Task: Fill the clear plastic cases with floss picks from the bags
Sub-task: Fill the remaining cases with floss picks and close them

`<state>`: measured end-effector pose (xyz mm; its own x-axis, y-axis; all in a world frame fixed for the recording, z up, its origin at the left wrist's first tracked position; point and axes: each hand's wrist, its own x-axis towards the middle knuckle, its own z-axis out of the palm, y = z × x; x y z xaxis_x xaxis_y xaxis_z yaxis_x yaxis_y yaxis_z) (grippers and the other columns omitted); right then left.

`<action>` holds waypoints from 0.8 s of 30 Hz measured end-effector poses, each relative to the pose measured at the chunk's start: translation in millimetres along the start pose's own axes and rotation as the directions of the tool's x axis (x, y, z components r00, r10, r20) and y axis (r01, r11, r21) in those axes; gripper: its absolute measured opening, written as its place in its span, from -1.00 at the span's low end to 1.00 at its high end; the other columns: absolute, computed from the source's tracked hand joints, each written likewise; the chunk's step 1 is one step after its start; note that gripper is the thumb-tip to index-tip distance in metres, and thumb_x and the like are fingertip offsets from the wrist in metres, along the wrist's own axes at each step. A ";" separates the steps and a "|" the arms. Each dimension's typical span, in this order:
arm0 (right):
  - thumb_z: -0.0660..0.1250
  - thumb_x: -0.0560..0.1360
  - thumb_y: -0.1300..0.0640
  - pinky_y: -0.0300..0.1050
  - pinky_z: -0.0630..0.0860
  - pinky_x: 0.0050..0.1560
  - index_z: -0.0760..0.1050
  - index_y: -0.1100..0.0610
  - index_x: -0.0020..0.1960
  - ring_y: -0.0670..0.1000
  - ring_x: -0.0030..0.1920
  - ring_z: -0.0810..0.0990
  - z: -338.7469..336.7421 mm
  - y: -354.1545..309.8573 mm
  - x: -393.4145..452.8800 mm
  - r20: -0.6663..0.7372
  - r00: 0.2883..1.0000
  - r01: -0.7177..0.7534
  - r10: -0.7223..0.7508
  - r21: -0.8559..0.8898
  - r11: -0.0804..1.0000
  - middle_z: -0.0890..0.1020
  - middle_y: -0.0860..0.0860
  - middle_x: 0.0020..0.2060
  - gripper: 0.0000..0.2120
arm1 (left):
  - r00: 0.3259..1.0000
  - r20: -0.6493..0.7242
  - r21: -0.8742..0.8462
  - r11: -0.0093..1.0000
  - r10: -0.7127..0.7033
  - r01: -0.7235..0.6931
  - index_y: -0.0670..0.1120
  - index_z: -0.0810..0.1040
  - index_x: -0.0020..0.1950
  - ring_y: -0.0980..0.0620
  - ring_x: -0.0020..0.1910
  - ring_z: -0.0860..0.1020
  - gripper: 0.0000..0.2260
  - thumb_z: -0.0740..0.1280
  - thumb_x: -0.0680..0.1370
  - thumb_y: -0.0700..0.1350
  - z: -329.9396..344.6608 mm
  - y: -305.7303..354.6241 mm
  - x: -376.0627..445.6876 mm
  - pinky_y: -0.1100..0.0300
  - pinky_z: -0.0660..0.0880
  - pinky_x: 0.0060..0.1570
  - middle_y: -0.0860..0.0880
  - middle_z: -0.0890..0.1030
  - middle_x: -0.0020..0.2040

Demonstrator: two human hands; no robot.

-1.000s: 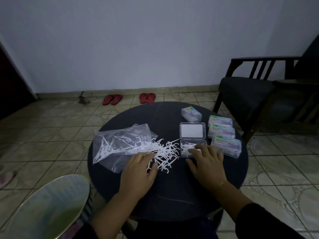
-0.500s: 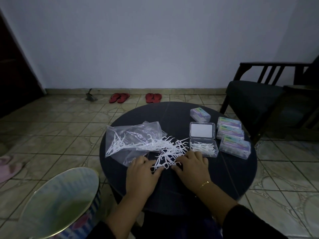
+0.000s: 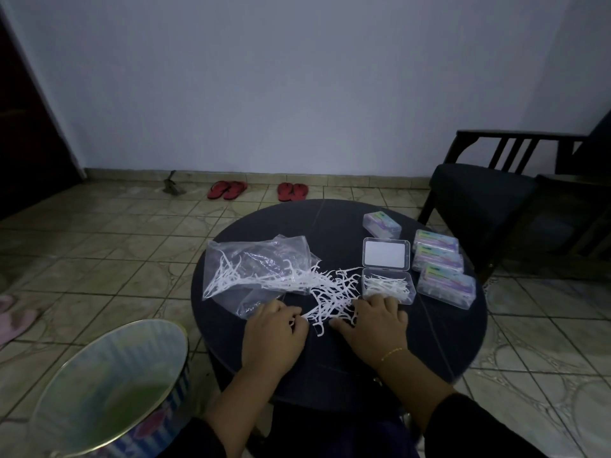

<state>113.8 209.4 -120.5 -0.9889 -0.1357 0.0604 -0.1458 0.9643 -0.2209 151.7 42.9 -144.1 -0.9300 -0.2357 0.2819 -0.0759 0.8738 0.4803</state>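
Observation:
On the round dark table (image 3: 439, 345), a clear plastic bag (image 3: 258, 269) lies at the left with white floss picks spilling out of it. They form a loose pile (image 3: 334, 292) in the middle. An open clear case (image 3: 387, 287) partly filled with picks sits right of the pile, its lid (image 3: 386, 253) laid back. My left hand (image 3: 274, 332) has its fingers curled on picks at the pile's near edge. My right hand (image 3: 375, 320) curls over picks at the pile's right side, just in front of the case.
Several closed filled cases (image 3: 446, 285) stand in a row at the table's right, one more (image 3: 382, 224) further back. A round bin (image 3: 109, 391) stands at the lower left and a dark chair (image 3: 479, 200) at the right. Red sandals (image 3: 228, 190) lie by the wall.
My right hand has come off the open case and moved left and nearer, onto the loose pile. My left hand stayed at the pile's near edge.

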 end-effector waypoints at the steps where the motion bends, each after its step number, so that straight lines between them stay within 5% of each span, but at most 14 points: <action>1: 0.15 0.48 -0.31 0.01 0.18 0.29 0.40 -0.06 0.31 0.07 0.35 0.20 -0.3 -0.7 -0.5 -0.014 1.000 0.008 -0.008 0.011 1.000 0.36 -0.02 0.31 -0.49 | 1.000 0.009 0.014 1.000 -0.002 0.002 0.07 0.54 0.28 0.10 0.12 0.40 -0.64 0.16 0.57 0.14 -0.2 1.2 0.4 0.20 0.33 0.14 0.12 0.50 0.07; 5: 0.19 0.50 -0.16 -0.01 0.20 0.24 0.47 -0.08 0.24 0.04 0.31 0.25 -4.4 -1.6 -3.5 -0.022 0.999 0.044 -0.044 0.018 0.999 0.41 -0.05 0.25 -0.65 | 0.997 0.073 0.168 0.985 0.035 -0.047 0.13 0.45 0.34 0.07 0.18 0.35 -0.44 0.12 0.47 0.40 1.7 3.2 -0.7 0.19 0.28 0.19 0.10 0.44 0.12; 8: 0.21 0.47 -0.13 0.00 0.20 0.25 0.44 -0.06 0.24 0.05 0.31 0.25 -7.5 2.1 -4.0 -0.006 1.000 0.015 -0.015 0.023 1.000 0.41 -0.04 0.26 -0.63 | 0.998 0.026 0.148 0.987 0.055 -0.058 0.10 0.55 0.19 0.07 0.11 0.36 -0.61 0.18 0.52 0.28 2.4 1.0 -0.6 0.20 0.29 0.10 0.10 0.43 0.04; 15: 0.16 0.33 -0.50 0.09 0.17 0.33 0.26 0.07 0.42 0.14 0.41 0.17 -9.2 -0.9 -0.3 0.125 0.990 -0.063 0.068 -0.043 0.997 0.28 0.07 0.40 -0.13 | 0.993 -0.033 0.044 0.992 0.117 -0.115 0.08 0.59 0.16 0.08 0.05 0.39 -0.75 0.26 0.53 0.07 6.5 -3.2 0.3 0.21 0.32 0.06 0.10 0.45 -0.02; 20: 0.24 0.46 -0.27 0.06 0.21 0.29 0.49 -0.02 0.22 0.10 0.33 0.26 -10.9 -2.9 4.7 0.073 0.996 -0.040 0.042 -0.019 0.999 0.41 0.03 0.27 -0.54 | 0.990 -0.038 0.035 0.990 0.136 -0.135 0.10 0.58 0.22 0.10 0.06 0.39 -0.70 0.27 0.52 0.08 6.9 -4.6 0.2 0.23 0.30 0.08 0.12 0.47 -0.02; 24: 0.23 0.49 -0.18 0.07 0.23 0.27 0.55 -0.02 0.14 0.09 0.28 0.31 -11.9 3.9 8.1 0.054 0.998 -0.028 0.030 -0.041 0.999 0.47 0.01 0.20 -0.66 | 0.987 -0.043 0.070 0.985 0.158 -0.155 0.10 0.55 0.26 0.11 0.06 0.39 -0.65 0.26 0.53 0.17 9.2 -5.0 0.2 0.26 0.23 0.05 0.14 0.47 -0.01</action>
<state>105.7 214.8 -109.3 -0.9929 -0.1190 0.0007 -0.1172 0.9762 -0.1827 148.6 42.4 -154.0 -0.9141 -0.1127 0.3896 0.0442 0.9272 0.3719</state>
